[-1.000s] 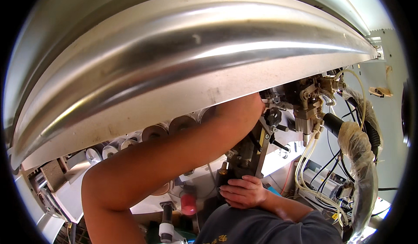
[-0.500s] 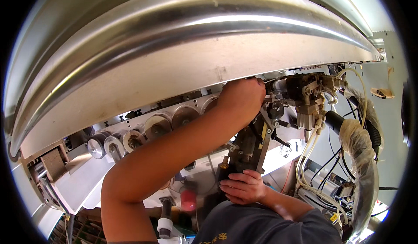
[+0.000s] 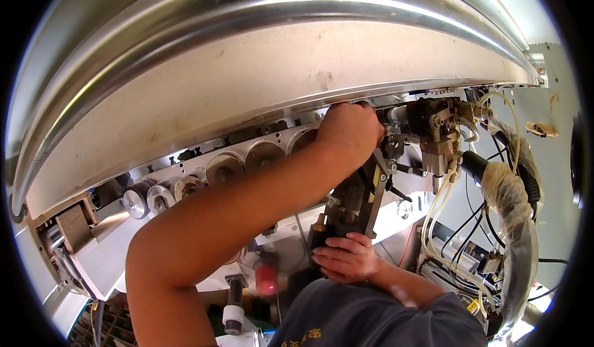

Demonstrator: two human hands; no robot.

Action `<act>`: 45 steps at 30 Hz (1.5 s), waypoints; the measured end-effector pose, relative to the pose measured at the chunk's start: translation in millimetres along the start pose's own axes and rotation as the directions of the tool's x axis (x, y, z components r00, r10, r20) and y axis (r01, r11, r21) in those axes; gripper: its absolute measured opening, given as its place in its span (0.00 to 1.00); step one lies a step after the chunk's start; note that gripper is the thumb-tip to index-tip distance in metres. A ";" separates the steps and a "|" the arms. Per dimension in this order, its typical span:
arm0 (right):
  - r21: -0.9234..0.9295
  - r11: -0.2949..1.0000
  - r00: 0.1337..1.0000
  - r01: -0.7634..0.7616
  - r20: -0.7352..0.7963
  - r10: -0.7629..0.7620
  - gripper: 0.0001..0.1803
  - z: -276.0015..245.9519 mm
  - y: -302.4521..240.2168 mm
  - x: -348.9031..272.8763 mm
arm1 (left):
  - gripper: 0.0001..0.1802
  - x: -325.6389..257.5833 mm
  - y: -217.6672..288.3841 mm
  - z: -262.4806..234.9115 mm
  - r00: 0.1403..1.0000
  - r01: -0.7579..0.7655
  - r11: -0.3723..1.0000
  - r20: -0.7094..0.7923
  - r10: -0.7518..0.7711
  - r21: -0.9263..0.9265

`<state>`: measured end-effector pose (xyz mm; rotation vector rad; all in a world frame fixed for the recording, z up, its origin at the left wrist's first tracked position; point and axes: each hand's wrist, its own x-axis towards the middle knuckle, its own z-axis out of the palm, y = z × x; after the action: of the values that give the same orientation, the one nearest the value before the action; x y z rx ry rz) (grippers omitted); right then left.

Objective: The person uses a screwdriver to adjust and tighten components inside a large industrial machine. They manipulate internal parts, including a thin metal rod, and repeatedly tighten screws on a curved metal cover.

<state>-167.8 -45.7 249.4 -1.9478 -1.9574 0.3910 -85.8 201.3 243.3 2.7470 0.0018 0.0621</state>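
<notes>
My left hand (image 3: 349,129) reaches up under the lower edge of a long metal beam (image 3: 266,78), its fingers curled. What they hold is hidden from view. Lower down, my right hand (image 3: 348,257) has its fingers wrapped round the bottom end of a dark metal bracket (image 3: 354,208) that slants up toward my left hand. A small brass fitting (image 3: 320,221) sticks up beside those fingers. Just right of the bracket is a black clamping lever (image 3: 398,194).
Several round rollers (image 3: 225,169) line the machine plate at left. To the right are a greasy metal valve-like block (image 3: 438,139), pale tubes, black cables and a plastic-wrapped hose (image 3: 516,235). A white-collared cylinder (image 3: 234,313) and a red round part (image 3: 266,280) sit below my left forearm.
The view has shifted slightly. My left hand has turned a little and sits slightly farther right, still at the beam's edge. My right hand keeps its grip on the bracket.
</notes>
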 end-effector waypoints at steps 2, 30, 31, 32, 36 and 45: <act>0.026 0.999 1.000 -0.019 -0.025 0.019 0.16 3.7 0.4 -4.8 | 0.11 1.1 0.2 -5.7 0.996 -0.038 0.999 0.087 0.034 0.035; 0.058 0.998 0.996 -0.011 -0.091 0.016 0.16 10.2 2.4 -8.0 | 0.19 -13.9 -6.2 -11.3 0.996 0.089 0.981 -0.014 -0.093 -0.170; 0.055 0.998 0.996 -0.014 -0.084 0.019 0.16 10.7 2.6 -8.7 | 0.19 -9.9 -5.4 -7.0 0.994 0.107 0.977 0.005 -0.108 -0.187; 0.056 0.998 0.997 -0.019 -0.077 0.023 0.16 11.3 2.4 -9.3 | 0.19 -6.3 -4.0 -6.8 0.992 0.125 0.971 0.027 -0.122 -0.203; 0.054 0.999 0.996 -0.009 -0.091 0.014 0.19 12.3 2.1 -9.7 | 0.19 -3.1 -2.9 -7.5 0.991 0.133 0.969 0.057 -0.123 -0.207; 0.064 0.998 0.997 -0.020 -0.074 0.024 0.16 8.2 0.7 -7.5 | 0.17 -0.8 0.8 1.0 0.994 0.107 0.993 0.029 -0.106 -0.049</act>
<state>-170.8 -52.7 241.3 -1.9178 -1.8563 0.3762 -86.6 200.2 242.6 2.6915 0.1373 -0.0029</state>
